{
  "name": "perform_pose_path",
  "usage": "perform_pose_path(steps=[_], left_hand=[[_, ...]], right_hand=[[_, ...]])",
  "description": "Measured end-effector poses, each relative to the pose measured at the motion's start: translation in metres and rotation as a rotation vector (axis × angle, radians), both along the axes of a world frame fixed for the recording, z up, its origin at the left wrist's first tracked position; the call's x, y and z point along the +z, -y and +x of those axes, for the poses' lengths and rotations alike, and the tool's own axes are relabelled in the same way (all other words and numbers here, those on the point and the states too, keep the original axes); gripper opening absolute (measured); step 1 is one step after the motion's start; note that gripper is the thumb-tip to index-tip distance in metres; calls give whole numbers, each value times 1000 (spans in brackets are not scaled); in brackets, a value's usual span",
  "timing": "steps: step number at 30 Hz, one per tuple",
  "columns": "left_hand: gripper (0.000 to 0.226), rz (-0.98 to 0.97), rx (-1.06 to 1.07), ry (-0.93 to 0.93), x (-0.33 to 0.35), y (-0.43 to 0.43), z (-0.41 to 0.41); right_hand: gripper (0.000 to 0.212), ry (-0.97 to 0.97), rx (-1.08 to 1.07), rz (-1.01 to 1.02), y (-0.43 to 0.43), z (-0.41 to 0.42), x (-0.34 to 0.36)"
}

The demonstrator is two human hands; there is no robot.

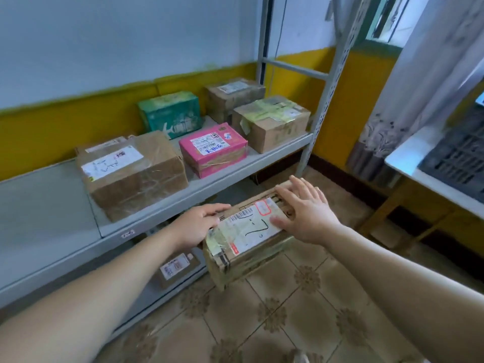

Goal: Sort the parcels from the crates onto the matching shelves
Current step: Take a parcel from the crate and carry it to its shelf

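Two hands on one parcel (248, 239), off the floor, in front of the shelving. Right hand (306, 216) flat on the top face, fingers (301, 189) straight and spread, pressing down without curling round anything. Left hand (196, 226) against the opposite long side, fingers hooked over the top edge in a grip; thumb hidden, support from below not visible.

Between the two sets of fingers, a white label (251, 229) with a handwritten code, apparently 1-7, though not surely legible. Long axis of the parcel running away from the wrists, up and to the right, roughly alongside the shelf front rather than pointing into it.

Just beyond the left fingers and a little above them, the front lip of the upper shelf (235, 171). Further left along that lip, a small shelf tag (127, 233), too blurred to read. Past the lip, five boxes already standing:
- a large brown box (131, 176), nearest the left fingers
- a pink box (212, 150)
- a green box (170, 113)
- a taped brown box (269, 121)
- a rear brown box (233, 95)

Below the left wrist, the lower shelf (162, 294) with one small brown parcel (175, 265). Well off to the right of the right fingers, a dark crate (458, 158) on a white surface (408, 158).

Judging by this, left hand nearer the shelving. Probably a turn of the long axis toward the shelf next, then a slide onto the level of matching code. Main risk: slipping under a flat right palm with no real hold.
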State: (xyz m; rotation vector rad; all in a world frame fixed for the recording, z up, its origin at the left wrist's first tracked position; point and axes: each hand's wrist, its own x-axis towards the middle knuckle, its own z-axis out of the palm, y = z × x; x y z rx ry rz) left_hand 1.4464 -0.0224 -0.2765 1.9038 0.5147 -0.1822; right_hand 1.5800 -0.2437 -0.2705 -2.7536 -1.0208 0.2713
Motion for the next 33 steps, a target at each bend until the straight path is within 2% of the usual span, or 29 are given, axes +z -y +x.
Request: perform_pose_path(steps=[2,4,8,14,17,22,24,28,33], left_hand=[[37,47,43,-14,-4,7,15],[38,57,107,-37,-8,14,29],[38,53,175,-71,-13,30,47],[44,50,225,-82,-18,29,51],[43,56,264,-75,-29,19,43],[28,67,387,-32,-67,-5,25],[37,50,416,-37,-90,-14,21],[71,19,448,-39,-139,-22,24],[76,177,424,-115,-212,-38,53]], right_hand=[[88,31,248,-157,2,22,-5],[98,47,403,-263,6,47,-9],[109,69,554,-334,12,90,-13],[112,80,707,-337,-7,115,-12],[110,96,751,-298,-26,114,-19],[107,58,708,-312,-57,109,-41],[107,57,690,-320,-71,110,-56],[106,36,678,-338,-100,117,-103],[106,6,680,-356,-138,152,-192]])
